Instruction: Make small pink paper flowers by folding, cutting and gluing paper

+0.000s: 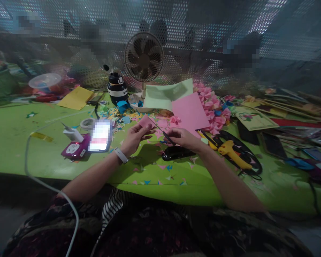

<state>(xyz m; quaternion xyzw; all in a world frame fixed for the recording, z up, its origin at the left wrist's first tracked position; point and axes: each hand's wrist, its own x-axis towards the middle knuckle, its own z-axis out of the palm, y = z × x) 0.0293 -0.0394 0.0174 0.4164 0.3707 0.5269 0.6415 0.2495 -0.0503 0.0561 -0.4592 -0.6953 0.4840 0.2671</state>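
Note:
My left hand [136,137] pinches a small piece of pink paper [144,120] between thumb and fingers. My right hand [182,137] is closed around the dark handles of a pair of scissors [168,137], whose thin blades point up and left toward that paper. Whether the blades touch the paper I cannot tell. Just below my right hand lies a black, shiny stapler-like object [176,153]. Behind my hands rests a large pink sheet [189,111], overlapping a pale green sheet [160,96]. Pink paper flowers [216,116] are heaped beside them.
A fan [144,57] and a dark bottle [117,89] stand at the back. To the left are a lit phone [100,135] and a purple power socket [74,150] with a cable. A yellow glue gun [234,155] lies right. Paper scraps litter the green table [139,196].

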